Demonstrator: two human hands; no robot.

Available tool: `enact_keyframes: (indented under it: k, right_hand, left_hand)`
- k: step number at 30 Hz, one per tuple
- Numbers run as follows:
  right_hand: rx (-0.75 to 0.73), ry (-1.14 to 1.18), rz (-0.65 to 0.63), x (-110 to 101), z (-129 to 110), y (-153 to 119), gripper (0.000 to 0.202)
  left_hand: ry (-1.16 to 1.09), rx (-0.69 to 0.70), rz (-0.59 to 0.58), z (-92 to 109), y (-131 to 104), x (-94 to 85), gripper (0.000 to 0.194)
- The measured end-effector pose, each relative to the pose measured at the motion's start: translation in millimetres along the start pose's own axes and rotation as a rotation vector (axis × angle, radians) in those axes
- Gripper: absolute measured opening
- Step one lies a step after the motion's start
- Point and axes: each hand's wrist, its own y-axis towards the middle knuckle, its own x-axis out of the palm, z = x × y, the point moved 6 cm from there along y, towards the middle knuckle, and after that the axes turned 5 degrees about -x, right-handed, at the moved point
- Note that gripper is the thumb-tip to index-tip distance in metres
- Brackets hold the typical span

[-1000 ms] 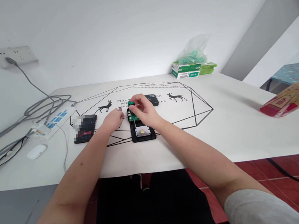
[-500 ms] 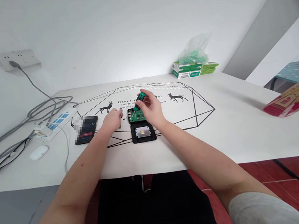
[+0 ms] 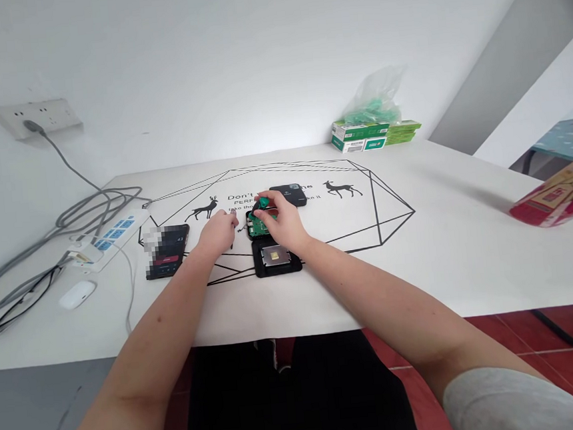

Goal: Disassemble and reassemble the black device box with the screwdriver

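My right hand [image 3: 283, 220] is closed around a green-and-black screwdriver [image 3: 264, 203], held over a green circuit board [image 3: 256, 227]. The board sits in a black case, partly covered by my fingers; the screwdriver's tip is hard to make out. Just left of the board, my left hand [image 3: 218, 233] is closed on a slim dark tool [image 3: 231, 244] whose kind I cannot tell. Some tiny dark bits [image 3: 240, 230] lie between this hand and the case. Nearer to me lies a black cover [image 3: 258, 268] with a silvery metal plate [image 3: 276, 256] in it. Behind my right hand rests a flat black square piece [image 3: 295, 194].
To the left are a phone [image 3: 168, 252], a white power strip [image 3: 118, 238] with grey cables, a white earbud case [image 3: 77, 295] and glasses [image 3: 23, 305]. Green-and-white boxes [image 3: 360, 133] with a plastic bag [image 3: 377, 100] stand at the back. A red-and-yellow package [image 3: 555, 195] lies right.
My right hand has moved down and slightly left, with the screwdriver lower and more tilted. The flat black piece behind it has come into view. My left hand stays nearly in place.
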Motion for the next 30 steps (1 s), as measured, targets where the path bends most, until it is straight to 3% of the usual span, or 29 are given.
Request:
enact_keyframes:
  k: [6,14,30]
  right_hand:
    - [-0.002,0.018,0.104,-14,-4,4,0.038]
    - [0.008,0.095,0.232,-30,-2,12,0.045]
    - [-0.05,0.118,0.28,-39,-5,15,0.045]
  left_hand:
    - [-0.077,0.086,-0.006,5,-1,-0.1,0.035]
    - [-0.303,0.079,0.027,13,-1,-5.0,0.01]
    - [-0.393,0.074,0.067,12,0,-9.3,0.018]
